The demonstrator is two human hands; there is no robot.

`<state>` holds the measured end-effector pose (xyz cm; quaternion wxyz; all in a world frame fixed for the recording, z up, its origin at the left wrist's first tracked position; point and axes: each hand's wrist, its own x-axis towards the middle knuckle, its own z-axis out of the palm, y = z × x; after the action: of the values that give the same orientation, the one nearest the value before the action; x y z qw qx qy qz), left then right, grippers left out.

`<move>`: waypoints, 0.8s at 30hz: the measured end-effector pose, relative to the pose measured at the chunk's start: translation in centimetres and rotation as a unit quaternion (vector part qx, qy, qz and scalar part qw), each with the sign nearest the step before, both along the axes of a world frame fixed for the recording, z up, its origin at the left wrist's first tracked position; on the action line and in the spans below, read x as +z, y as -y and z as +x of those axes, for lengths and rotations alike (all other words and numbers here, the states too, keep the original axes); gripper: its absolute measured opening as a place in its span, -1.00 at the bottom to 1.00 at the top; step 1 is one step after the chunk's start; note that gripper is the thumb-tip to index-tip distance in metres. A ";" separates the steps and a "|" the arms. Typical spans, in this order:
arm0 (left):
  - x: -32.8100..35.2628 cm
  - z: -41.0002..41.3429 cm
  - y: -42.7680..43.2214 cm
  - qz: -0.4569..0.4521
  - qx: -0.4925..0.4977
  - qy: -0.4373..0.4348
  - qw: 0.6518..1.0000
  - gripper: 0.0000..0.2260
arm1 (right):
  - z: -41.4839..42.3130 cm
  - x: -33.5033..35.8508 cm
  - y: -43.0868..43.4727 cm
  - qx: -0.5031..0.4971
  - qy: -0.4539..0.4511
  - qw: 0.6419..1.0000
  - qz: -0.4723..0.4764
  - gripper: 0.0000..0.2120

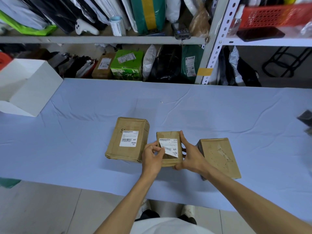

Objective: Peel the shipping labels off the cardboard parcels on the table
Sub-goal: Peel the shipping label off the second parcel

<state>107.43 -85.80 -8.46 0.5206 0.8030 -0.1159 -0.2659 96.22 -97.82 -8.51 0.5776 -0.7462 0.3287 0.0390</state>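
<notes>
Three brown cardboard parcels lie on the blue-covered table [84,132]. The middle parcel [170,162] carries a white shipping label [169,144] whose lower left corner is lifted and folded over. My left hand [152,155] pinches that lifted corner. My right hand [189,156] grips the parcel's right side, fingers along its edge. The left parcel [127,139] has a full white label [129,139] stuck flat on top. The right parcel [219,157] shows only torn paper traces where a label was.
A white open box [28,88] stands at the table's far left. Behind the table, metal shelves [212,48] hold bagged packages and a green carton [126,66]. A dark object [306,117] lies at the table's right edge. My shoes show below the near edge.
</notes>
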 end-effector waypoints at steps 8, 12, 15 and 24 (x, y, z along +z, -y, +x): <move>0.4 -0.1 0.2 -0.018 0.002 -0.024 1.000 -0.85 | 0.0 0.0 0.1 0.003 -0.008 1.000 -0.011 0.35; 0.4 -0.1 0.4 -0.024 0.005 -0.031 0.999 -0.88 | 0.0 0.1 0.1 0.004 -0.011 1.000 -0.018 0.36; 0.7 -0.4 0.5 -0.037 -0.003 -0.037 0.999 -0.87 | 0.0 0.1 0.1 0.003 -0.010 1.000 -0.017 0.36; 1.0 -0.4 0.4 -0.048 0.000 -0.056 0.997 -0.87 | -0.3 0.1 0.1 0.005 -0.012 1.000 -0.022 0.35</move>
<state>107.03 -86.19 -7.45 0.5641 0.7610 -0.0989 -0.3047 95.92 -97.89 -8.38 0.5570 -0.7597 0.3326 0.0442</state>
